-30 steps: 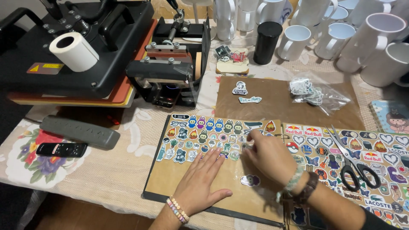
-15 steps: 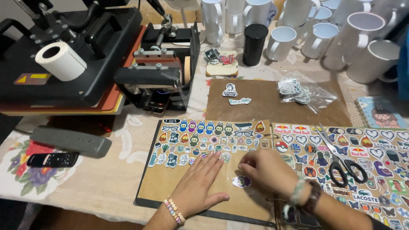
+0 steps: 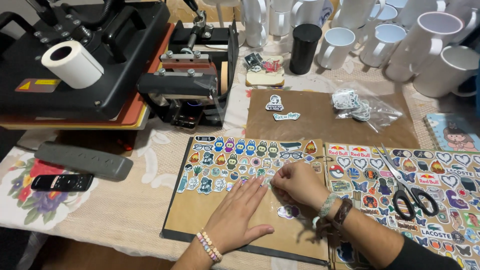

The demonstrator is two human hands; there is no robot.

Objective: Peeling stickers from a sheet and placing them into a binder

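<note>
Filling brown kraft sticker page [image 3: 200, 220]: upper rows are covered, lower half bare; left hand [image 3: 239, 212] pressed flat, open; right hand [image 3: 298, 182] pinched on a small sticker [image 3: 274, 181].

Premises present as a small craft printing workshop. A flat heat press [image 3: 85, 65] stands at 10 o'clock, a mug press [image 3: 192, 85] beside it. Blank white mugs [image 3: 400, 40] crowd 1 o'clock. Sticker-covered album pages [image 3: 250, 170] occupy the table centre.

Right hand [image 3: 299, 184] has slid left along the sticker sheet [image 3: 240, 165]; left hand [image 3: 239, 212] stays flat.
</note>
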